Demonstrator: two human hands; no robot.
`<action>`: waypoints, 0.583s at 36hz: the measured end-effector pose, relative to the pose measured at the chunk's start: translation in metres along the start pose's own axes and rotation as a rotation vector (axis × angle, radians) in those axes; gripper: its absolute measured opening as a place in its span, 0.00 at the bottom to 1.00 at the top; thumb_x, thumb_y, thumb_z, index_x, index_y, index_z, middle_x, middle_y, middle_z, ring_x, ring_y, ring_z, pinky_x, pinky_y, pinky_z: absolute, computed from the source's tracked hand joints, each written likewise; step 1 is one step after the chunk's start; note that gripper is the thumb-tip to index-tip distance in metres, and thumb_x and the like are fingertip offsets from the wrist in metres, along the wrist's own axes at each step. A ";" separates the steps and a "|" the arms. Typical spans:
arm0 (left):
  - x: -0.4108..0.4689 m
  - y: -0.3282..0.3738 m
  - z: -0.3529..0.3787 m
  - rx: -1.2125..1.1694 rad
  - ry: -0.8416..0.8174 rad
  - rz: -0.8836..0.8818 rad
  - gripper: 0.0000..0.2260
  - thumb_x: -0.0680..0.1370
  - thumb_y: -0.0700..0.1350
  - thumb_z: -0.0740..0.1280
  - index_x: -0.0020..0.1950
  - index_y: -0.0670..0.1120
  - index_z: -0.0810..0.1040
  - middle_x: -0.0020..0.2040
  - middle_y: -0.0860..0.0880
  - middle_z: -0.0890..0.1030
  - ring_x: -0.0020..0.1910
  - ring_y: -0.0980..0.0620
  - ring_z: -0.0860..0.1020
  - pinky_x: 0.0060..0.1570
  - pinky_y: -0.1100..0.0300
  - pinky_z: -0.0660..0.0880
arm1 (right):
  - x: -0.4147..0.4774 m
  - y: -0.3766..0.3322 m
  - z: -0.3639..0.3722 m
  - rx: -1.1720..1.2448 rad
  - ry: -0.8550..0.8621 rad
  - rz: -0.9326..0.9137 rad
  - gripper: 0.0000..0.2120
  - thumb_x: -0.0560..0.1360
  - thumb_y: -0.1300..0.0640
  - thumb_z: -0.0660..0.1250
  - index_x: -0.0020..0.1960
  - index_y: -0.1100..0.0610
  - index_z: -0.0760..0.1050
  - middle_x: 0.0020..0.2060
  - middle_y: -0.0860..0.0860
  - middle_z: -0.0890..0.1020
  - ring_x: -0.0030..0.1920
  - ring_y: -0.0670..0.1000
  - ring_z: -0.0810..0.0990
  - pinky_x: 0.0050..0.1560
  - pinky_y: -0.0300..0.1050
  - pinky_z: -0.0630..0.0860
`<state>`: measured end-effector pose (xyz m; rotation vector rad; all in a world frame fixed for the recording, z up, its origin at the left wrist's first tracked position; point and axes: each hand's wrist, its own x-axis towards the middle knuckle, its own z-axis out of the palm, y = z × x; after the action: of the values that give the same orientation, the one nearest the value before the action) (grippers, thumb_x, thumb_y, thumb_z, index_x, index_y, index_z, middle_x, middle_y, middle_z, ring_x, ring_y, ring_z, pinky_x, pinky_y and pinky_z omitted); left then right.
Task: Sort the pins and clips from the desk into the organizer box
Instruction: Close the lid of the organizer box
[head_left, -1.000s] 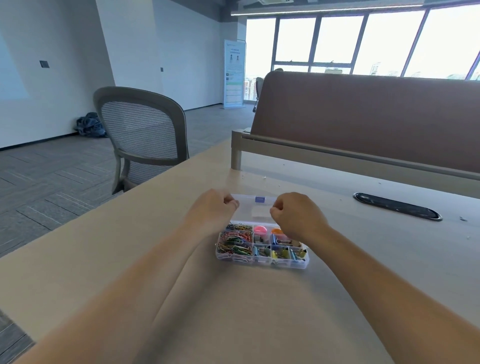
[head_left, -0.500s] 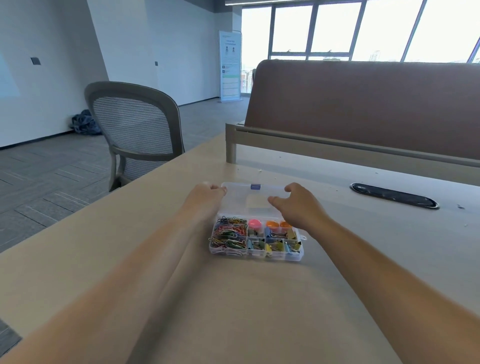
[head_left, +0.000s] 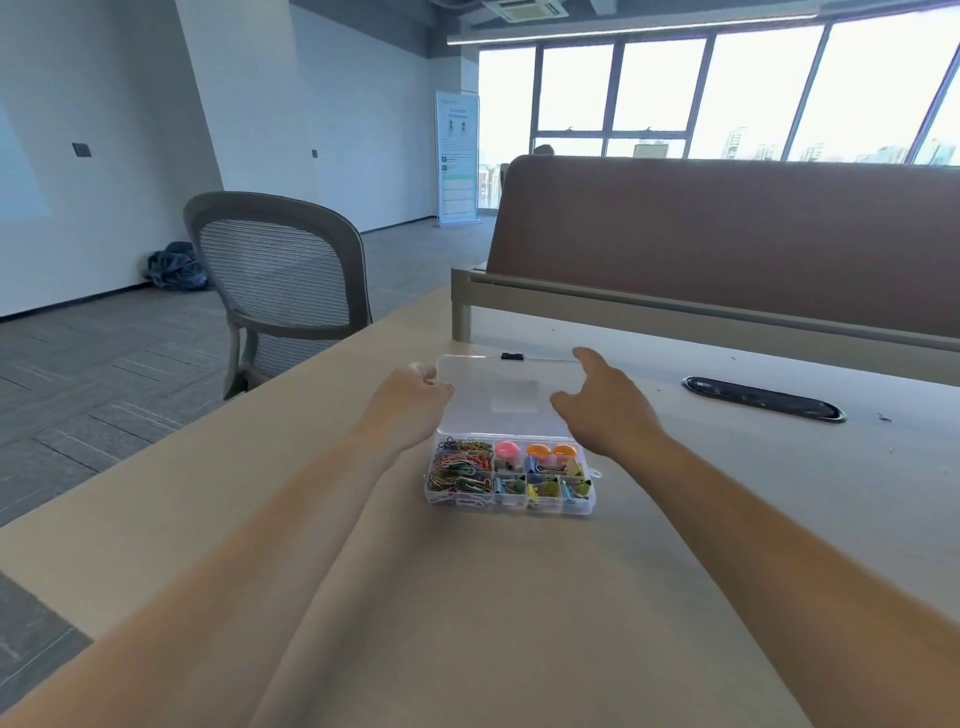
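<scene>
Here the organizer box (head_left: 511, 480) sits on the counter (head_left: 519, 597) straight ahead of the person, between the two forearms. Its clear lid (head_left: 511, 395) is swung open and lies back, away from the person, with a small dark latch (head_left: 511, 356) on its far edge.

The left hand (head_left: 410, 402) is at the lid's left edge, fingers curled and pinching it near the far corner. The right hand (head_left: 602, 410) is released and spread: the thumb rests on the lid's right side and the forefinger reaches toward its far right corner. This hand covers that corner and part of the box's right rear rim.

Inside, coloured paper clips (head_left: 462, 467) fill the large left compartment. Binder clips (head_left: 550, 486) lie in the smaller front compartments. A pink pin (head_left: 505, 449) and orange pins (head_left: 550, 451) sit in the rear ones.

A brown divider panel (head_left: 727, 234) rises along the far side of the counter, just behind the lid. To the right a dark oval cable slot (head_left: 763, 399) is set in the counter. A grey mesh chair (head_left: 280, 280) stands at the counter's left end. Farther off, a dark bundle (head_left: 176, 270) lies on the floor by the wall, and a standing banner (head_left: 457, 161) is beside the windows (head_left: 727, 88).
</scene>
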<state>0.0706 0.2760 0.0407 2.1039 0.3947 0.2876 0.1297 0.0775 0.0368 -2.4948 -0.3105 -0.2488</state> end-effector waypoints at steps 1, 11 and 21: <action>-0.003 0.001 -0.001 0.010 -0.001 -0.002 0.21 0.79 0.46 0.62 0.72 0.44 0.69 0.62 0.46 0.78 0.59 0.46 0.76 0.62 0.50 0.74 | -0.003 -0.001 -0.002 -0.017 -0.005 0.001 0.27 0.78 0.52 0.64 0.75 0.48 0.59 0.64 0.53 0.77 0.37 0.45 0.77 0.36 0.38 0.71; -0.045 0.007 -0.013 0.196 -0.109 -0.031 0.31 0.75 0.34 0.55 0.77 0.53 0.59 0.64 0.44 0.75 0.44 0.45 0.83 0.42 0.54 0.80 | -0.037 -0.008 -0.017 -0.057 -0.077 -0.003 0.28 0.78 0.53 0.62 0.76 0.52 0.58 0.63 0.54 0.76 0.41 0.48 0.79 0.41 0.42 0.74; -0.069 0.013 -0.018 0.206 -0.125 -0.043 0.30 0.76 0.34 0.56 0.77 0.51 0.59 0.51 0.47 0.75 0.47 0.43 0.83 0.44 0.53 0.80 | -0.061 -0.008 -0.026 -0.050 -0.152 -0.014 0.29 0.78 0.53 0.64 0.76 0.51 0.57 0.65 0.54 0.76 0.44 0.49 0.80 0.36 0.39 0.70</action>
<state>0.0033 0.2564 0.0574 2.2974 0.4090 0.0916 0.0666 0.0581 0.0470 -2.5669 -0.3887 -0.0732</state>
